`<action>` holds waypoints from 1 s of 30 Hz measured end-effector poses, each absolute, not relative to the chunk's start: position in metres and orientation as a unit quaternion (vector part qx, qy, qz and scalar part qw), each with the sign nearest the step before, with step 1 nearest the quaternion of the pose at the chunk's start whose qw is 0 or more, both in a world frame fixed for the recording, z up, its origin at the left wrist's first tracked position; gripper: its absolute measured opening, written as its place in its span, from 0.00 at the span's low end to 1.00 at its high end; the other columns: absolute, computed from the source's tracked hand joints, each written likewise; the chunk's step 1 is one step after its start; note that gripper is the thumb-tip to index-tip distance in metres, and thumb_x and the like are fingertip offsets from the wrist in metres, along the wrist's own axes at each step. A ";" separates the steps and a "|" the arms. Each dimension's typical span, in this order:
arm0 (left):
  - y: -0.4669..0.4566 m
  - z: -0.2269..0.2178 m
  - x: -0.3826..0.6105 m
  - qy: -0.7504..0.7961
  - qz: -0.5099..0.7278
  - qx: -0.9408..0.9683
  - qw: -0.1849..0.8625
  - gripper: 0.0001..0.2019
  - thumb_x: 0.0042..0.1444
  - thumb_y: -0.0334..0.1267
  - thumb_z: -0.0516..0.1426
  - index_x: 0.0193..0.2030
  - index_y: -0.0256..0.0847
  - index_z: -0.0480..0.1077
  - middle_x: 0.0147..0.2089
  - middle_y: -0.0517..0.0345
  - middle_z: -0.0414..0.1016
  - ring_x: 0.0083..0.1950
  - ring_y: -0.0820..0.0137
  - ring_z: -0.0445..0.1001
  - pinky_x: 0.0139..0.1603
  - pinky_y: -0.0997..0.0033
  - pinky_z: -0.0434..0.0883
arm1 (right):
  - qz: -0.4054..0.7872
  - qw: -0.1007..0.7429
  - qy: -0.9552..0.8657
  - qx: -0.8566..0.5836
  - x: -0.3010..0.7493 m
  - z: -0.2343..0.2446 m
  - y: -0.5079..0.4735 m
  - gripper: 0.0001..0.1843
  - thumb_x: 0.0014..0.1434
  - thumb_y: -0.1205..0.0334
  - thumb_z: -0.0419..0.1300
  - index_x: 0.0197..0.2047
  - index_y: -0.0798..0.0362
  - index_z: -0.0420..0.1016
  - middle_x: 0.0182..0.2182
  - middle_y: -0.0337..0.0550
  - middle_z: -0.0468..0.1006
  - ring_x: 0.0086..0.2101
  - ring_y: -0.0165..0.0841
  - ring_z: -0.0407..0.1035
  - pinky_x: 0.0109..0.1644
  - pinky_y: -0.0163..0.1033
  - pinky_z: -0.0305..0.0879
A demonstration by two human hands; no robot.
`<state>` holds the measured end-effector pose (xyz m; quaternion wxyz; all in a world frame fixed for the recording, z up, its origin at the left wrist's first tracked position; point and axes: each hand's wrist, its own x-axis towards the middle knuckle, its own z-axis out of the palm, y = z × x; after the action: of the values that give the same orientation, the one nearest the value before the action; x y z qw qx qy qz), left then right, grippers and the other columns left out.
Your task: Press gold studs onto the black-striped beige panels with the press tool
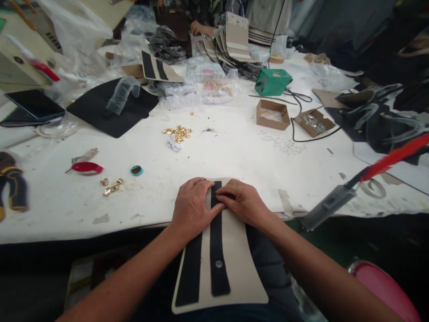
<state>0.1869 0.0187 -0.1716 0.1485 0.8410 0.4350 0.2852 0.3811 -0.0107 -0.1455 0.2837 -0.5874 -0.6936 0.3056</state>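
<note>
A beige bag panel [236,264] with two black strips lies partly over the table edge and hangs toward my lap. A round metal snap [219,264] sits near the lower end of the middle black strip [216,237]. My left hand [194,205] grips the panel's upper left side, its thumb pressing across the middle strip. My right hand [239,201] pinches at that strip's upper end, thumb and index finger together. Whatever small piece lies between those fingertips is hidden.
Gold hardware [179,133] lies piled mid-table. Red thread snips [87,167] and a blue-rimmed tin [136,170] are at left. Cardboard boxes [273,115], a green device [273,82] and scattered snaps [281,143] stand right. A grey tube [328,208] with red feathery end juts over the edge. A co-worker's hand [201,29] shows behind.
</note>
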 end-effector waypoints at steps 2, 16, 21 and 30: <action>0.019 -0.172 0.187 0.433 0.286 0.841 0.155 0.25 0.54 0.46 0.71 0.56 0.44 0.72 0.55 0.48 0.81 0.63 0.50 0.74 0.64 0.47 0.69 | 0.327 0.286 -0.677 -0.594 0.382 -0.146 -0.011 0.07 0.63 0.69 0.67 0.38 0.46 0.84 0.36 0.38 0.81 0.39 0.34 0.75 0.46 0.40 0.68; 0.024 -0.170 0.182 0.403 0.297 0.846 0.181 0.07 0.65 0.40 0.63 0.48 0.46 0.80 0.56 0.54 0.84 0.64 0.54 0.75 0.65 0.46 0.71 | 0.309 0.378 -0.649 -0.584 0.398 -0.162 -0.020 0.05 0.65 0.68 0.67 0.41 0.47 0.83 0.38 0.39 0.82 0.40 0.34 0.77 0.47 0.40 0.71; 0.029 -0.168 0.182 0.400 0.289 0.853 0.172 0.06 0.65 0.39 0.64 0.47 0.48 0.82 0.55 0.56 0.84 0.63 0.54 0.75 0.63 0.46 0.72 | 0.301 0.392 -0.659 -0.567 0.399 -0.165 -0.020 0.06 0.65 0.69 0.67 0.41 0.47 0.82 0.38 0.38 0.81 0.39 0.33 0.76 0.46 0.38 0.71; 0.037 -0.166 0.181 0.399 0.263 0.860 0.180 0.07 0.61 0.39 0.68 0.46 0.48 0.84 0.54 0.58 0.85 0.60 0.54 0.75 0.60 0.47 0.72 | 0.297 0.404 -0.672 -0.544 0.399 -0.169 -0.018 0.07 0.66 0.70 0.66 0.41 0.48 0.82 0.37 0.39 0.80 0.39 0.32 0.76 0.45 0.38 0.71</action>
<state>0.1809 0.0374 -0.1659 0.1800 0.8598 0.3988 0.2633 0.3991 -0.0179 -0.1685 0.4040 -0.5445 -0.6722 0.2975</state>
